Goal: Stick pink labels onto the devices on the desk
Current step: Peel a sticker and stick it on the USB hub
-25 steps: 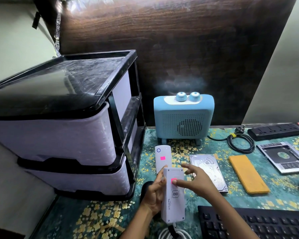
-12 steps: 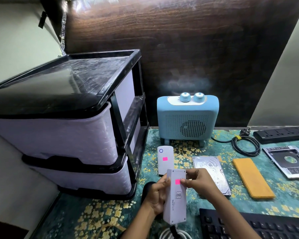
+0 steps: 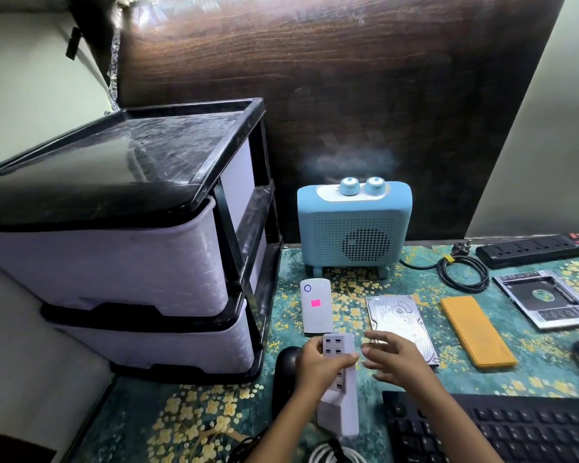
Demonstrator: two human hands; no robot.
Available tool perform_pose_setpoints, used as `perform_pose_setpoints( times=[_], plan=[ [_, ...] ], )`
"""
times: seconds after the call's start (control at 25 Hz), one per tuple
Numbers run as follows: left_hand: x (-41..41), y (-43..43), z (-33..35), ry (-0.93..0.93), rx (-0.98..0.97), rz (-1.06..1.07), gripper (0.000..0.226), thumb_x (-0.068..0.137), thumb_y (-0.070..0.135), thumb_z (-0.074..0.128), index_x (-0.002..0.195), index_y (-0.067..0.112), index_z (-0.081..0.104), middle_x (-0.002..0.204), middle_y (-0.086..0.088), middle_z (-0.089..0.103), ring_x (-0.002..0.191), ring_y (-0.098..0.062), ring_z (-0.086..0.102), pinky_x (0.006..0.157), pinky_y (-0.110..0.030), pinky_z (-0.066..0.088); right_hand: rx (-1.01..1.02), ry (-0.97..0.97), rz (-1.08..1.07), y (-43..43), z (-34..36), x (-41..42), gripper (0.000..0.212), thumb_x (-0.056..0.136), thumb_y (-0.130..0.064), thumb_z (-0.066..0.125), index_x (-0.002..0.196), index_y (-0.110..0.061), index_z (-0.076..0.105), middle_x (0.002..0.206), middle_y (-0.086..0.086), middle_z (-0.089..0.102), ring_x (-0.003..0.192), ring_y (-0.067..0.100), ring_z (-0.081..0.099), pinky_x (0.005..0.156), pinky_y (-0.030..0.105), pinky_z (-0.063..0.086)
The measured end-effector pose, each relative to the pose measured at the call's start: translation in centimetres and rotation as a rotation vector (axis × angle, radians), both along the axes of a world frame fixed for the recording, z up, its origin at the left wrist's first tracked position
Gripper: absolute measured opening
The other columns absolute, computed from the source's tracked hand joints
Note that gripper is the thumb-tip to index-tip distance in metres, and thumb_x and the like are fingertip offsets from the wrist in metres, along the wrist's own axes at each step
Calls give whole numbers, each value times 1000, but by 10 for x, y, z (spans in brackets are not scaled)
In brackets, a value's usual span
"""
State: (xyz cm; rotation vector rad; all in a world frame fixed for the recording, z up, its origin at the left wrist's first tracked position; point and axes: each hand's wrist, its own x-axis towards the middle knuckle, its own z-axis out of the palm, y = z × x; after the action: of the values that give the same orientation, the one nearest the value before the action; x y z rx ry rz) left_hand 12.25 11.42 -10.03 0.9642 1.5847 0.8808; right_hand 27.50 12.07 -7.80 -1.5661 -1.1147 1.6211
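A white charging hub (image 3: 340, 382) is held upright above the bench (image 3: 194, 412) in the left hand (image 3: 318, 365), whose grip is closed around the hub's upper part, with the fingers (image 3: 343, 359) wrapped across its face. Rows of small ports are seen on the side turned toward the camera; no pink label can be made out on that side. The right hand (image 3: 395, 357) is held just beside the hub, on its right, with the grip loosened and the fingers spread; nothing is held in it, and it appears clear of the hub, though it is blurred.

Just beyond the left hand, a white power bank (image 3: 316, 307) is laid flat on the bench, and a pink label (image 3: 315, 303) is stuck on its top face. A hard drive (image 3: 398, 320) lies partly under the right hand, with an orange case (image 3: 475, 330) further right. A black mouse (image 3: 286, 369) sits just left of the left hand, and a keyboard (image 3: 498, 429) lies below the right hand. A blue heater (image 3: 353, 225) stands at the back, well beyond both hands.
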Motion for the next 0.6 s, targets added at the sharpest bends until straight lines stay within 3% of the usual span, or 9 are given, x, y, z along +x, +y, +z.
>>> perform_pose_setpoints(
  times=[0.16, 0.28, 0.48, 0.6],
  plan=[
    [13, -3, 0, 564, 80, -110, 58, 59, 51, 74, 104, 19, 54, 100, 1, 62, 95, -20, 62, 74, -29, 49, 101, -73, -69, -11, 6, 9, 15, 84, -4, 59, 93, -16, 61, 98, 13, 64, 66, 17, 63, 56, 24, 45],
    [19, 1, -1, 876, 37, -232, 75, 65, 59, 65, 121, 14, 43, 119, -4, 46, 106, -26, 56, 82, -33, 48, 220, -245, -147, -22, 6, 20, 17, 82, -7, 63, 96, -16, 62, 95, 7, 66, 72, 17, 64, 57, 21, 44],
    [22, 0, -9, 961, -58, -326, 79, 70, 63, 62, 123, 10, 40, 128, -7, 38, 109, -26, 55, 83, -34, 49, 373, -382, -236, -39, 14, 32, 20, 82, -7, 62, 97, -20, 60, 90, 2, 65, 70, 12, 60, 57, 22, 43],
    [26, 2, -9, 1018, 53, -317, 78, 75, 63, 58, 129, 10, 38, 138, -9, 30, 118, -27, 47, 89, -35, 47, 418, -374, -305, -42, 18, 46, 21, 83, -6, 61, 97, -21, 59, 89, -1, 64, 71, 13, 62, 57, 25, 44]
  ],
)
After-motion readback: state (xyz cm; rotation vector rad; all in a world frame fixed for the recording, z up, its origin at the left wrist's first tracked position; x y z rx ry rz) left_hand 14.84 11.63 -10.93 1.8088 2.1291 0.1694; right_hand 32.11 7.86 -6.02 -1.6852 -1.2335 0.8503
